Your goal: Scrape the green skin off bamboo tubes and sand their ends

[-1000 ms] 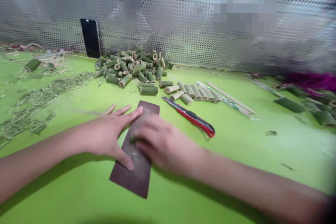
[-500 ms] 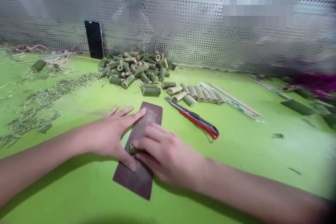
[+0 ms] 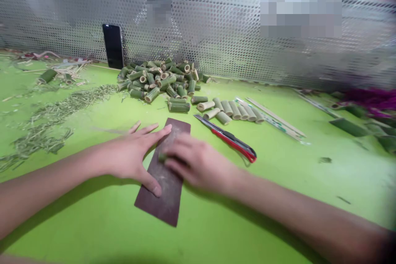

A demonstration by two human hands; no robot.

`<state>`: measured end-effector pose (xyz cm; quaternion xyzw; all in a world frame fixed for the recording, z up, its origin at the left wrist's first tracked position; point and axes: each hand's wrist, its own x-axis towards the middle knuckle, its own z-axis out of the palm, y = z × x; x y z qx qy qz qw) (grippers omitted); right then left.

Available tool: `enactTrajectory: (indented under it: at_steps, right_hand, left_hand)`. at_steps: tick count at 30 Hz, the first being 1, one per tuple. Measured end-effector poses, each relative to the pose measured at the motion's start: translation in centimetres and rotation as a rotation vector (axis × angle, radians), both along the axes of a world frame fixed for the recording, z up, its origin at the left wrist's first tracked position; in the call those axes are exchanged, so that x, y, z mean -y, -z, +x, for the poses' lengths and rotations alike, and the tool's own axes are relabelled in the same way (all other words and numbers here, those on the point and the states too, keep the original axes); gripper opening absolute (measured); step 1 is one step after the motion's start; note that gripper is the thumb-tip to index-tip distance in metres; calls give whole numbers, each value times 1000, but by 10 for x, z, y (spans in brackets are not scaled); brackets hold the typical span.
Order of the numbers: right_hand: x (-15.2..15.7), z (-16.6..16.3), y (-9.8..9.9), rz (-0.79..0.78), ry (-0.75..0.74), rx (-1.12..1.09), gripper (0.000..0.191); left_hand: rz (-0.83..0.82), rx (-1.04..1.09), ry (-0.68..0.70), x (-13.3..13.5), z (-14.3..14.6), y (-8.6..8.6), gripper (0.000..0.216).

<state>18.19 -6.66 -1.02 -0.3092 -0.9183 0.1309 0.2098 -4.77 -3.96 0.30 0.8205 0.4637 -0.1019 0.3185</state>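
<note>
— The right hand (image 3: 198,163) has slid up the sheet since half a second ago. It was down by the left thumb, and now it's near the middle.

— And the left hand (image 3: 130,156)?

— It's hardly shifted. It lies spread flat, fingers fanned over the left edge of the dark brown rectangular abrasive sheet (image 3: 163,198) and the thumb pressing on it lower down.

— What's in the right hand?

— A short green bamboo piece (image 3: 161,157), pinched under curled fingertips and held down against the sheet. Only its end shows past the fingers, and the hand is blurred.

— Any advice on doing it well?

— I'd say keep the piece square to the sheet, use even pressure, and stroke along the length. The left hand should keep its weight on so the sheet doesn't creep across the bright green tabletop (image 3: 278,181).

— And what's around them?

— A red-and-black utility knife (image 3: 230,139) lies just right of the sheet, blade pointing away. Beyond it there's a row of pale peeled bamboo tubes (image 3: 232,109), then a heap of green bamboo tubes (image 3: 161,78). A black phone (image 3: 113,46) leans on the perforated metal screen (image 3: 216,29), and thin green shavings (image 3: 62,111) are strewn to the left.
</note>
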Motion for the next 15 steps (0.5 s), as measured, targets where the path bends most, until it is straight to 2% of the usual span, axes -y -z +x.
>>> enactTrajectory:
  at_steps: [2,3,5,6,9,10,12,13,15]
  right_hand:
    - [0,0,-1,27,139,18,13]
    - [0,0,-1,2,144,22,14]
    - [1,-1,-2,-47,-52,23,14]
    - [1,0,-3,-60,-63,25,14]
    - [2,0,-5,15,139,41,11]
    - [2,1,-5,2,115,53,12]
    - [3,1,-5,-13,-61,39,13]
    - [3,1,-5,-37,-58,47,14]
    - [3,-1,-5,8,125,60,13]
  left_hand:
    - [-6,-12,-6,0,0,-1,150]
    - [-6,-18,-4,0,0,-1,150]
    - [-3,-24,0,1,1,-2,149]
    - [-7,-25,-2,1,2,-3,149]
    - [-24,-35,-12,2,2,-4,152]
    - [-25,-38,-7,2,2,-4,152]
    - [-20,-37,5,3,1,-4,150]
    - [-21,-38,5,3,1,-4,150]
    - [-27,-41,-2,3,1,-4,151]
